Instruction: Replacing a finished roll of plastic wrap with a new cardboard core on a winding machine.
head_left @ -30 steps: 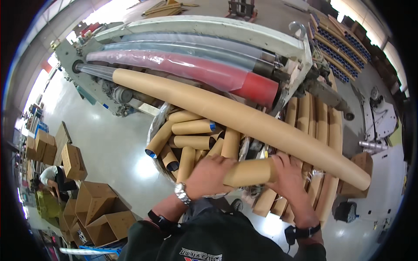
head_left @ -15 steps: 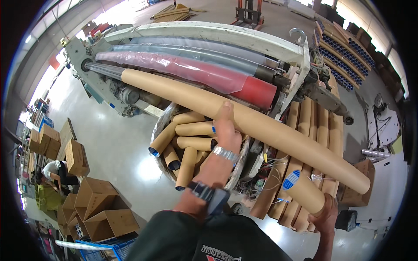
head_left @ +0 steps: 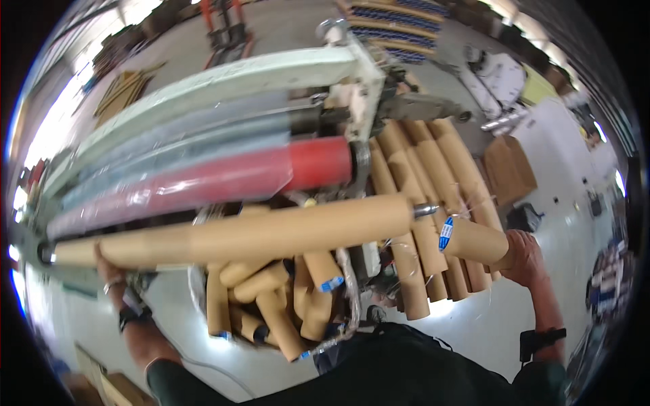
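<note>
A long brown cardboard tube sits on the machine's shaft, and the metal shaft tip pokes out of its right end. My left hand, somewhat blurred, is closed on the tube near its left end. My right hand grips the right end of a short cardboard tube, whose other end carries a blue label. That short tube is held over a stack of long cardboard tubes. Below the shaft, several short tubes lie jumbled in a round container with a plastic-wrapped rim.
Behind the shaft, a red roll partly covered in clear film lies under the machine's pale green frame. A cardboard box stands right of the stacked tubes. Farther back are an orange pallet truck and stacked blue-ended tubes.
The long tube has slid left along the shaft, baring the shaft tip at its right. My left hand moved left with it. My right hand still holds the short tube. The view has turned right.
</note>
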